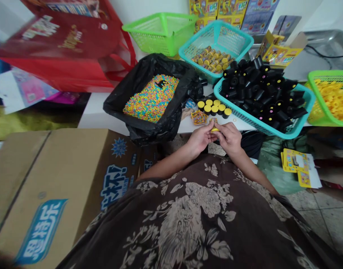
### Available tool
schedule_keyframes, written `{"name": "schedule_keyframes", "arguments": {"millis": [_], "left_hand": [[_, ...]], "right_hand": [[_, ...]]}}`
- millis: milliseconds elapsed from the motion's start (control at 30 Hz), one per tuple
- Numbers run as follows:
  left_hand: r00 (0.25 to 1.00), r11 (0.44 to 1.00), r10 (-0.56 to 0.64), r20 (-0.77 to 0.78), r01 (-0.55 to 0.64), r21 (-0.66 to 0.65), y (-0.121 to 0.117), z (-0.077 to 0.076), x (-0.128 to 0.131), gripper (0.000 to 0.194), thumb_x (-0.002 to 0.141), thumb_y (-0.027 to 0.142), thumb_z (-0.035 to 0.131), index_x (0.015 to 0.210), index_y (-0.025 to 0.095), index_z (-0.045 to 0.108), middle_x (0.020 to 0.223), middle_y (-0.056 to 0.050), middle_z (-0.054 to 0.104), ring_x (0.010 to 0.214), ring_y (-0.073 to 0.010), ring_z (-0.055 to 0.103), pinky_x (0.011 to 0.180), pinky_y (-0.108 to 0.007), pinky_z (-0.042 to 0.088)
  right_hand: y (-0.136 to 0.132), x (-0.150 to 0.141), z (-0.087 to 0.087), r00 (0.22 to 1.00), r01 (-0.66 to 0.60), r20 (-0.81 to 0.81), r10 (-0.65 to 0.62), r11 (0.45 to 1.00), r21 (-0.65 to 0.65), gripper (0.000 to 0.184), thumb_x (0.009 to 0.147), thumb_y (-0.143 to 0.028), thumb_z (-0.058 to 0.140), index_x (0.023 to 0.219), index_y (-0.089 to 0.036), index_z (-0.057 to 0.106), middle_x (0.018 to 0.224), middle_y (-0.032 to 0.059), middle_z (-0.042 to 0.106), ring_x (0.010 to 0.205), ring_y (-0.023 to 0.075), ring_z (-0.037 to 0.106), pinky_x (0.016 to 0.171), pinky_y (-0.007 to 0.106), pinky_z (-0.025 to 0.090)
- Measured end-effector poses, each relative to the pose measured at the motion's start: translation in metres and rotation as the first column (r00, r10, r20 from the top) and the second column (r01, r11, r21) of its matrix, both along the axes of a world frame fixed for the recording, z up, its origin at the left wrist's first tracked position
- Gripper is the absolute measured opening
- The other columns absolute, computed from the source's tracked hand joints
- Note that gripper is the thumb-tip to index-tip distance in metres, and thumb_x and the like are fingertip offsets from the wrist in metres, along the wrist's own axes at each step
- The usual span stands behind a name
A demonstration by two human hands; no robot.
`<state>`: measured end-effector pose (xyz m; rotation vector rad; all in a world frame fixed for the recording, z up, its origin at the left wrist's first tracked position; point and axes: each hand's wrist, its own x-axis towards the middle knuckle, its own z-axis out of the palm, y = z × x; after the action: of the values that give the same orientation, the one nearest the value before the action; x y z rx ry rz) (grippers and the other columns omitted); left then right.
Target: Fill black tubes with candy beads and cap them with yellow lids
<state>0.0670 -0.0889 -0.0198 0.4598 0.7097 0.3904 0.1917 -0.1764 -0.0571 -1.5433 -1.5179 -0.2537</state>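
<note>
Grip closed: left hand [201, 139] and right hand [229, 139] pinch a small yellow cap [215, 130] together, just below capped black tubes [214, 108] standing within reach on the white table [97, 112].

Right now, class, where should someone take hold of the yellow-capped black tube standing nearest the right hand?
On the yellow-capped black tube, pinch the round black wall, coming from the right: it stands on end, and no tube stands on that side.
</note>
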Motion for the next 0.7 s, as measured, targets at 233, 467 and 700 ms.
{"name": "schedule_keyframes", "arguments": {"millis": [233, 467, 700], "left_hand": [[1.0, 1.0, -0.004, -0.003, 0.004, -0.014, 0.0, 0.003, -0.002, 0.021, 0.094, 0.035, 0.073, 0.086, 0.016, 0.07, 0.073, -0.003, 0.072, 0.065, -0.012, 0.065, 0.07, -0.026, 0.052], [0.998, 1.0, -0.021, 0.057, 0.021, 0.003, 0.005, 0.01, -0.003, 0.014, 0.092, 0.027, 0.072, 0.085, 0.015, 0.072, 0.074, -0.002, 0.072, 0.064, -0.0115, 0.063, 0.07, -0.026, 0.05], [0.997, 0.999, -0.033, 0.063, 0.032, 0.016, 0.0, 0.003, -0.002, 0.015, 0.089, 0.026, 0.079, 0.082, 0.015, 0.071, 0.075, -0.003, 0.073, 0.067, -0.0114, 0.065, 0.075, -0.026, 0.05]], "right_hand": [[-0.002, -0.001, 0.002, 0.999, 0.047, 0.018, -0.049, 0.996, 0.073, 0.027, 0.102, -0.041, 0.064, 0.119, -0.024, 0.076, 0.086, 0.0064, 0.073, 0.08, 0.0228, 0.064, 0.074, 0.04, 0.055], [-0.002, -0.004, 0.003, 0.999, 0.027, -0.025, -0.024, 0.992, 0.12, 0.021, 0.101, -0.036, 0.065, 0.114, -0.025, 0.077, 0.088, 0.0056, 0.076, 0.078, 0.0219, 0.067, 0.072, 0.04, 0.058], [-0.006, 0.0, 0.001, 0.995, -0.004, -0.096, 0.009, 0.999, 0.054, 0.022, 0.102, -0.037, 0.062, 0.111, -0.027, 0.079, 0.082, 0.0042, 0.072, 0.075, 0.0221, 0.064, 0.072, 0.041, 0.056]]}}
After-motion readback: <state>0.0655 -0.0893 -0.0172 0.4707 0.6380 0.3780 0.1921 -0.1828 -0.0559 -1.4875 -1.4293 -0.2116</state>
